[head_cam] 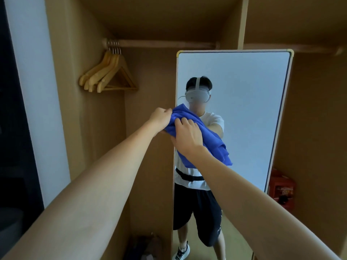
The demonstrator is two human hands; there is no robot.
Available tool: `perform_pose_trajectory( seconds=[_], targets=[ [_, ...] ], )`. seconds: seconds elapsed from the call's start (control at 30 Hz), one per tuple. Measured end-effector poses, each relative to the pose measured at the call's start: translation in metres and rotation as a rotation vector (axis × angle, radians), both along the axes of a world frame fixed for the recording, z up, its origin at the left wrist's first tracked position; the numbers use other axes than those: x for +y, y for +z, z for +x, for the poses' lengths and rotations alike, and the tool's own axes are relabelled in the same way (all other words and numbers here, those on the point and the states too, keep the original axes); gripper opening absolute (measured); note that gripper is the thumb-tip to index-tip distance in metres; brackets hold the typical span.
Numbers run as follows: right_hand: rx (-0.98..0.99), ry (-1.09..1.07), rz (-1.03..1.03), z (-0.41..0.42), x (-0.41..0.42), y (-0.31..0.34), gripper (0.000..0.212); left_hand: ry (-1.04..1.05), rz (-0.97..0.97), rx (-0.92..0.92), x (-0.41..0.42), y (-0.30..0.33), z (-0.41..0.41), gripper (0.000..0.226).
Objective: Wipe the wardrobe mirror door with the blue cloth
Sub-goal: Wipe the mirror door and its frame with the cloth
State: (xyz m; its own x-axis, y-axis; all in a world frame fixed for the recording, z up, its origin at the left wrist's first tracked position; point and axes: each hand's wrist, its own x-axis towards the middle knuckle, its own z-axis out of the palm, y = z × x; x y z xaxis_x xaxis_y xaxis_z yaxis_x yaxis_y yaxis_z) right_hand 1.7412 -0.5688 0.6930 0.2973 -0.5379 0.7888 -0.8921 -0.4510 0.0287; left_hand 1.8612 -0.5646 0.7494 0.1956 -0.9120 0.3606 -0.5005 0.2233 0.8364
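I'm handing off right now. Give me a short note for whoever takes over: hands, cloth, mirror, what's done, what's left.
Left hand grips the top corner of the blue cloth.
Right hand grips its bunched middle.
The cloth hangs in front of the mirror, near its left edge; whether it touches the glass cannot be told.
Done: cloth picked up and brought to the mirror.
Left: wipe the whole mirror, as far as can be judged.
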Motion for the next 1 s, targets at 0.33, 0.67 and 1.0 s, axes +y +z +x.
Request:
perform_pose_trajectory(
  seconds=[0.33,0.67,1.0],
  targets=[
    [0.1,0.019,0.331,0.005,0.031,-0.074,0.035,0.074,0.168,-0.211,0.03,-0.079,0.028,0.028],
    [0.036,0.067,0.729,-0.029,0.057,-0.167,0.015,-0.169,0.524,-0.58,0.048,-0.193,0.024,0.016],
    [-0.055,-0.148,0.931,-0.136,0.076,-0.217,0.012,-0.426,0.602,-0.743,0.045,-0.253,-0.069,0.019]
  ],
)
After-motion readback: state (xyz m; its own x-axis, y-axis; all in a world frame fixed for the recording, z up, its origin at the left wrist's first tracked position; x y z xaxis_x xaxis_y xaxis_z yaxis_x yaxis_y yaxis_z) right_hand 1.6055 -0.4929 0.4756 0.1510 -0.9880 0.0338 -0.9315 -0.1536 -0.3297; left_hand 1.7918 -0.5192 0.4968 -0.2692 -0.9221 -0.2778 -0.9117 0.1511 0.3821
